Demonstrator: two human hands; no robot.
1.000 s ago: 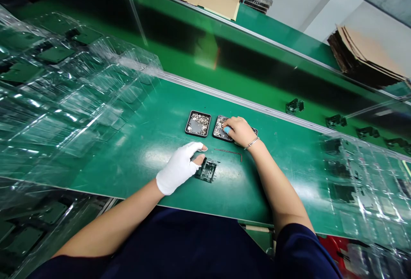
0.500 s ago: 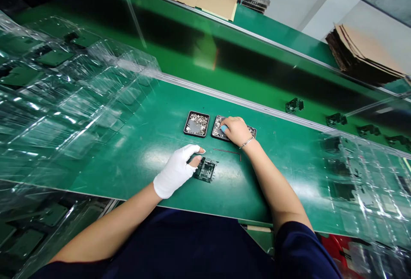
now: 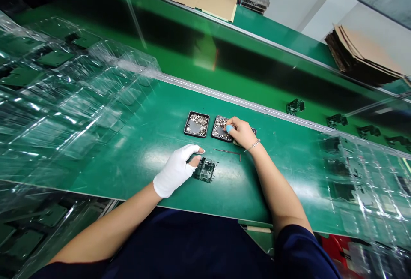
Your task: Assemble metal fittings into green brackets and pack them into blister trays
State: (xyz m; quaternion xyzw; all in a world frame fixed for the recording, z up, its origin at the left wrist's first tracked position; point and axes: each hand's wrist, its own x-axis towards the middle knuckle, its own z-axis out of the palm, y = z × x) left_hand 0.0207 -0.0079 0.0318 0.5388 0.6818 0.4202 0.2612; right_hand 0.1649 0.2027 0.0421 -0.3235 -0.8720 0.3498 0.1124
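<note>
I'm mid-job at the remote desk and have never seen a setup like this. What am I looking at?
No machine here: these are one person's hands, seen from a head-worn camera looking forward and down. The left hand, in a white glove, is beside a dark part on the green bench. The right hand is at a small tray of shiny metal bits; whether it holds one is too small to tell. A similar tray sits to the left. An L-shaped rod lies nearer the person.
</note>
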